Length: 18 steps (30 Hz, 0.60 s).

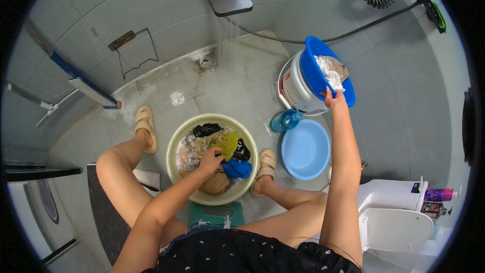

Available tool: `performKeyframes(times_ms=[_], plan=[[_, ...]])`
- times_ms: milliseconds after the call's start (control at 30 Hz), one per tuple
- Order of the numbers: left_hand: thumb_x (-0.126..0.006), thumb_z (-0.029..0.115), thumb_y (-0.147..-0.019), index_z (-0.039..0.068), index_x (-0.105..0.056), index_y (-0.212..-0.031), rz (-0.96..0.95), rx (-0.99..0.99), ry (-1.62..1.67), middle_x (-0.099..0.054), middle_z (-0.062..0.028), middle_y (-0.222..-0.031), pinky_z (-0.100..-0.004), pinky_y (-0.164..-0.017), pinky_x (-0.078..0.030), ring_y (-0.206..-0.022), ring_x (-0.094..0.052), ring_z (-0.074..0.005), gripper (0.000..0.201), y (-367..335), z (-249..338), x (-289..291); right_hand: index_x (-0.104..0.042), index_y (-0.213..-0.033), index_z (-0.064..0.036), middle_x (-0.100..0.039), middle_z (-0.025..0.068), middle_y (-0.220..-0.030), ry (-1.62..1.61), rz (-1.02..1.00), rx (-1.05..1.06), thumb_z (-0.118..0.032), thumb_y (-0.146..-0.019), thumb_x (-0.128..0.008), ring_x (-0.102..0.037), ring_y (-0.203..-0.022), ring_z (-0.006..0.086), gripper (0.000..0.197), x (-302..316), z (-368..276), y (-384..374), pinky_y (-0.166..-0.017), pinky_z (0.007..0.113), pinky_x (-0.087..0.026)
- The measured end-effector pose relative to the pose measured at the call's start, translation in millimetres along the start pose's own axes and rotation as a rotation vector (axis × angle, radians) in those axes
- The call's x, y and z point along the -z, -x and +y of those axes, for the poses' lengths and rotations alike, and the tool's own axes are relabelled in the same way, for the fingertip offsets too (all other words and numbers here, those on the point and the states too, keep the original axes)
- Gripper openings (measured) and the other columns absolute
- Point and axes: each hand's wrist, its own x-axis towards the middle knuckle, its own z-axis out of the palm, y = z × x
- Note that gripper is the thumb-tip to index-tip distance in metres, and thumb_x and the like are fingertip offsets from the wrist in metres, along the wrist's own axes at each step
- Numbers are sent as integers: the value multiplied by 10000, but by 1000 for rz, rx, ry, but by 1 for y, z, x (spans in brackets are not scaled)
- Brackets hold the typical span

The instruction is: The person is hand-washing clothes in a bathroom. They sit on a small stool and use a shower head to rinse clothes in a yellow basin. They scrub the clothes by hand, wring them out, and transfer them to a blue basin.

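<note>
A large pale-green basin (174,136) stands on the floor between my feet, filled with wet clothes and suds. In it lie a yellow-green garment (230,143), a blue cloth (237,169), a tan piece (215,184) and dark pieces. My left hand (209,161) is among them, fingers curled at the lower edge of the yellow-green garment. Far to the right, a blue basin (313,53) sits tilted on a white bucket (295,88). My right hand (334,99) grips its near rim, fingertips close to a white cloth (331,75) inside.
Water falls from a shower head (227,0) near a floor drain (206,61). Right of the green basin are a blue bottle (285,121) and a light-blue basin (306,149). A toilet (396,228) is at lower right. A brush (91,88) leans left; a green stool (199,213) is below me.
</note>
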Motion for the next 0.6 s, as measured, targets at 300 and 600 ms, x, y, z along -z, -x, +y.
performKeyframes(times_ms=[300, 600], plan=[[-625, 182, -751, 1, -554, -1065, 77, -31, -81, -577, -182, -1027, -374, -889, -408, -1007, -536, -308, 369, 8, 20, 11, -516, -739, 26, -573, 103, -664, 515, -259, 380, -90, -730, -571, -605, -525, 200, 128, 33, 6, 155, -509, 302, -578], [-624, 196, -742, 8, -554, -1071, 108, -81, -159, -566, -192, -1060, -377, -858, -429, -974, -546, -309, 386, 13, 15, 10, -515, -800, 8, -558, 71, -621, 818, -324, -2, -60, -685, -589, -572, -450, 182, 153, 51, 130, 189, -390, 280, -526]])
